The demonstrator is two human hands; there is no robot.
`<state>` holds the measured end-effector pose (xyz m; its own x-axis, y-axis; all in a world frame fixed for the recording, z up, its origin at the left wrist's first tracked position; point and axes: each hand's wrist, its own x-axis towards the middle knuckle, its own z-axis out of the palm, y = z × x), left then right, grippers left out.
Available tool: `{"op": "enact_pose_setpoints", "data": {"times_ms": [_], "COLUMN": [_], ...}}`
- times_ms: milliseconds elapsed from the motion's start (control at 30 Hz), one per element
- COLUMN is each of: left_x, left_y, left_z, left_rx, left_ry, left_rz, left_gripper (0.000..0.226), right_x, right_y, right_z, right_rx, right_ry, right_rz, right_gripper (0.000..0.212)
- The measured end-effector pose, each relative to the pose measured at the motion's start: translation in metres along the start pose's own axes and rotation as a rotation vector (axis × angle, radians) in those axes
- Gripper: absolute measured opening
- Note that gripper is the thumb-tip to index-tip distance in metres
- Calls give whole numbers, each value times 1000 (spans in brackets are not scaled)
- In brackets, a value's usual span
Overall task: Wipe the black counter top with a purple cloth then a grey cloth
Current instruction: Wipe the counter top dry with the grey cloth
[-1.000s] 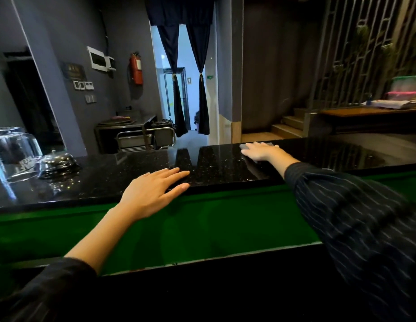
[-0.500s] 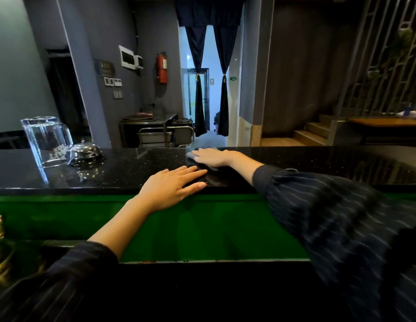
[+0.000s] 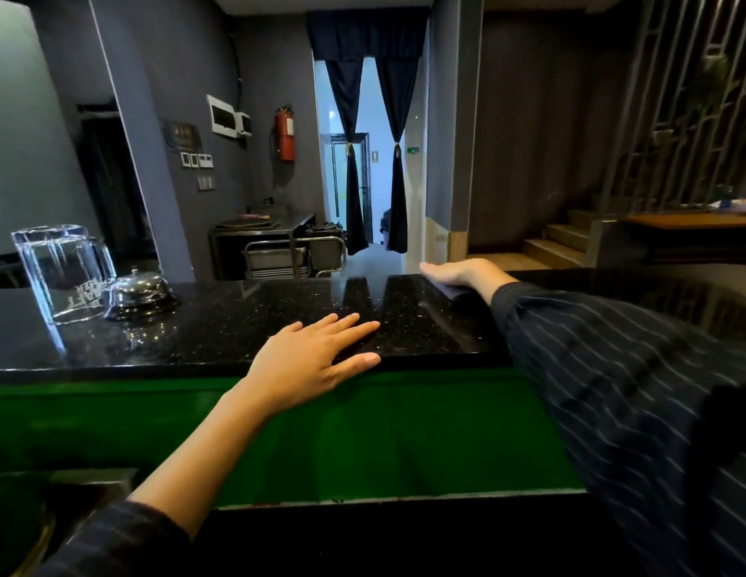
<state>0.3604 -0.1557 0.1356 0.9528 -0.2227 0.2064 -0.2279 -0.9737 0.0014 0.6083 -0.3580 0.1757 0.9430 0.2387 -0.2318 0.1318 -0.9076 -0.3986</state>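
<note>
Head view: right hand point(image 3: 456, 273) flat on cloth point(image 3: 457, 291)

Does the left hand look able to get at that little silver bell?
Probably yes. The left hand lies flat at the counter's near edge, and bare black top runs from it to the bell; the upturned glass mug stands beyond.

The glass mug point(image 3: 63, 273) on the counter point(image 3: 221, 326) stands upside down, so its white print reads inverted; the letters look like "AFT" with "GER" beside them, perhaps part of a beer brand. The dark wall plaque point(image 3: 185, 135), the fire extinguisher point(image 3: 286, 134) label and the small green sign point(image 3: 413, 150) by the doorway are too small to read.
</note>
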Motion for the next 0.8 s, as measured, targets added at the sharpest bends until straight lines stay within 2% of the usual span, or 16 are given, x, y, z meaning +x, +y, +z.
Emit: {"op": "enact_pose_setpoints", "data": {"times_ms": [67,233,333,467,533,600,667,733,800], "left_x": [1,4,4,-19,-40,-64,-86,-97,-96], "left_y": [1,0,-4,-7,-19,-45,-71,-81,-78], "left_z": [0,1,0,2,5,9,15,21,24], "left_rx": [15,24,36,-83,-86,31,133,173,183], "left_ry": [8,16,39,239,381,452,364,263,262], "left_rz": [-1,22,39,78,73,-28,-134,-165,-172], "left_gripper": [80,72,67,62,55,55,61,71,78], "right_x": [4,-14,-39,-71,-76,-72,-66,-56,-41], "right_y": [-42,-142,-166,-142,-117,-93,-80,-81,-92], "right_z": [18,67,84,78,65,52,46,49,58], "right_rx": [-36,-182,-157,110,77,21,1,-39,-84], "right_ry": [-31,-121,-106,-144,-137,-96,-65,3,76], "right_rz": [-49,-351,-456,-531,-555,-567,-505,-464,-438], "right_gripper": [90,60,63,52,45,44,41,40,40]}}
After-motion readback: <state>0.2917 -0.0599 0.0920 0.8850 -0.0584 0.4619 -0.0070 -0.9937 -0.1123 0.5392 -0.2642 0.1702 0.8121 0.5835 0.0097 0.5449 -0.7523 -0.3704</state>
